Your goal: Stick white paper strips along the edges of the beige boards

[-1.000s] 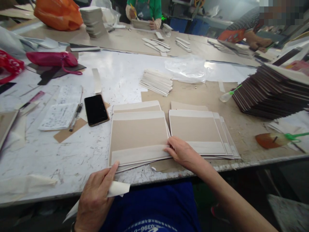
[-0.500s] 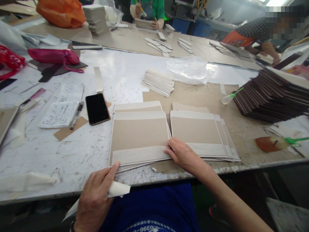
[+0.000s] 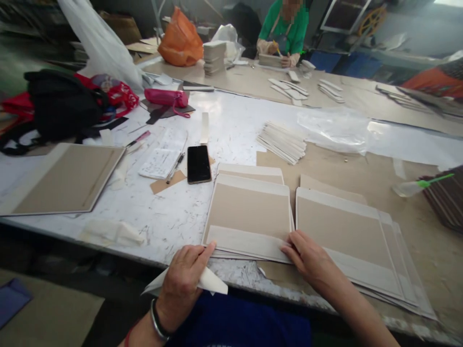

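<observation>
In the head view, a grey-brown cardboard panel (image 3: 249, 205) with white paper bands along its top and bottom lies on similar panels in front of me. My left hand (image 3: 186, 270) is closed around loose cream paper strips (image 3: 213, 282), its thumb resting on the panel's lower left corner. At the panel's lower right corner, the fingers of my right hand (image 3: 307, 253) pinch the end of the lower paper strip (image 3: 246, 240). To the right, a second pile of banded panels (image 3: 347, 231) lies fanned out, partly behind my right forearm.
A phone (image 3: 198, 164), an open notebook (image 3: 159, 161) and a pen (image 3: 175, 167) lie left of the panels. Beyond them is a stack of pale strips (image 3: 282, 142). Another large panel (image 3: 68, 180) sits at the left edge. A co-worker in green (image 3: 282, 33) works across the table.
The camera view has swung left, so the table appears shifted right and more of its left side shows. Both hands stay at the panel's lower corners.
</observation>
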Demonstrator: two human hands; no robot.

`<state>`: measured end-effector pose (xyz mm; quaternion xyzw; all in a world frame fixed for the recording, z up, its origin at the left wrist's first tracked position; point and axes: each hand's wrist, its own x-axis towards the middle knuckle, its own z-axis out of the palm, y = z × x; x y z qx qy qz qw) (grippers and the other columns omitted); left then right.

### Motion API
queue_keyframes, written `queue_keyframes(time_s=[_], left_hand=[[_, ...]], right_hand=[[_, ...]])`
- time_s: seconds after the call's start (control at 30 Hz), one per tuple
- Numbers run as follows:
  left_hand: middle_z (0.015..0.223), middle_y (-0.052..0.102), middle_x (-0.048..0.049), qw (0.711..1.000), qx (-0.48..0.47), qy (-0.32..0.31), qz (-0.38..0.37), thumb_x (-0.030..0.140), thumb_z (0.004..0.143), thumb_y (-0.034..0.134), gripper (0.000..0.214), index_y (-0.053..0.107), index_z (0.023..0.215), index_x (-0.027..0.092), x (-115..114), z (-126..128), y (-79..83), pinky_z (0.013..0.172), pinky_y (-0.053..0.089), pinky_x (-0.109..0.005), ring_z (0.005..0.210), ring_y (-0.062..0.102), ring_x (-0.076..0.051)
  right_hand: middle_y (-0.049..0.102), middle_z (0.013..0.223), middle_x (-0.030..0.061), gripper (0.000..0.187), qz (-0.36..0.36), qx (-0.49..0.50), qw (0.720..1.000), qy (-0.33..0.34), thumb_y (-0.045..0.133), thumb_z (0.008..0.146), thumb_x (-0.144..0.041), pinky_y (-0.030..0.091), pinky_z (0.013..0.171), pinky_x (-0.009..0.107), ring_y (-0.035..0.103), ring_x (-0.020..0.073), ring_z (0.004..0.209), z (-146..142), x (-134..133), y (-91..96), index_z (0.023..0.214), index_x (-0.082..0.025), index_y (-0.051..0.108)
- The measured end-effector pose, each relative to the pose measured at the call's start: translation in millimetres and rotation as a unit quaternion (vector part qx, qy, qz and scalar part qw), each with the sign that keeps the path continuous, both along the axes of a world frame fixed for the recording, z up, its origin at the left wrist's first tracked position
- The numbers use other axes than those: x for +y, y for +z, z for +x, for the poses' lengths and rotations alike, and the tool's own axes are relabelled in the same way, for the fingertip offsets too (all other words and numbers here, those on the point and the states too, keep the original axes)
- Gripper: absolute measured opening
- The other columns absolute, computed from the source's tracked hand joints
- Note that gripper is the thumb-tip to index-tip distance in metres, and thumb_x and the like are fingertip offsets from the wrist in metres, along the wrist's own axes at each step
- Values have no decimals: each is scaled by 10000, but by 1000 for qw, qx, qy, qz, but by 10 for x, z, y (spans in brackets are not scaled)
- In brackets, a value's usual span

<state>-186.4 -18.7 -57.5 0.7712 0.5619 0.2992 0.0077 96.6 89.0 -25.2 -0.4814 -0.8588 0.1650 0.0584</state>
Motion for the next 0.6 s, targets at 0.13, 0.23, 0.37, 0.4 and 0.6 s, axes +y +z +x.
queue_keyframes(time_s=[0.13, 0.23, 0.37, 0.4, 0.6], left_hand=[[924, 550, -121, 1000, -6, 5, -1, 59, 872, 323, 384, 472, 1226, 57, -11, 1, -13, 767, 461, -364, 870, 486, -219], [922, 551, -120, 1000, -10, 11, 12, 41, 859, 328, 396, 475, 1226, 63, -17, 2, -44, 757, 463, -368, 862, 489, -219], [927, 552, -115, 999, -19, 24, 15, 43, 851, 368, 420, 453, 1259, 93, -24, 6, -72, 767, 463, -372, 857, 499, -216], [931, 552, -115, 999, -19, 22, 13, 42, 850, 367, 431, 441, 1271, 98, -26, 5, -74, 770, 464, -370, 860, 502, -216], [971, 537, -111, 999, -33, 7, 7, 29, 864, 339, 506, 342, 1358, 137, -46, -17, -98, 825, 447, -374, 910, 500, -221]], right_hand=[[518, 704, 31, 149, 2, 1, 1000, -5, 452, 851, -238, 417, 588, 281, 516, 173, 627, 2, 2, -12, 707, -220, 418], [517, 702, 31, 155, 0, -7, 1000, -6, 442, 852, -245, 419, 591, 286, 521, 176, 630, -6, -5, -9, 701, -222, 410], [524, 702, 27, 157, 9, -10, 1000, -7, 440, 857, -259, 413, 587, 281, 522, 169, 625, 5, -2, -39, 706, -223, 417], [524, 702, 26, 155, 10, -10, 1000, -6, 439, 859, -259, 410, 586, 280, 522, 168, 624, 8, 0, -48, 709, -223, 419], [516, 732, 30, 147, -9, -36, 999, -14, 448, 859, -214, 421, 621, 278, 514, 166, 652, -37, -15, 30, 716, -212, 412]])
